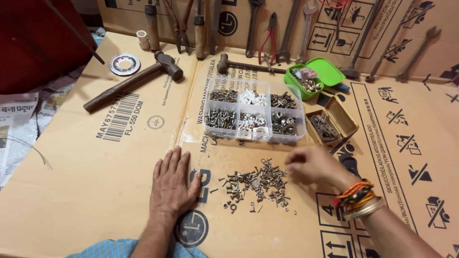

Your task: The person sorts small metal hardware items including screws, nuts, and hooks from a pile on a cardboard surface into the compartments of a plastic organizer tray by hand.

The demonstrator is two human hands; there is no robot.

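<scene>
Cardboard-covered tabletop [95,191], tools along twelve o'clock. Left hand [173,184] flat, open, empty, bracing. Right hand [313,166] curled at three o'clock edge of loose screw pile [256,184], grip unclear; compartment box [254,111] beyond.

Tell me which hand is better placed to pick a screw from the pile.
Right. The right hand hovers at the edge of the pile, fingers curled toward it. The left hand lies flat on the cardboard, beside the pile.
</scene>
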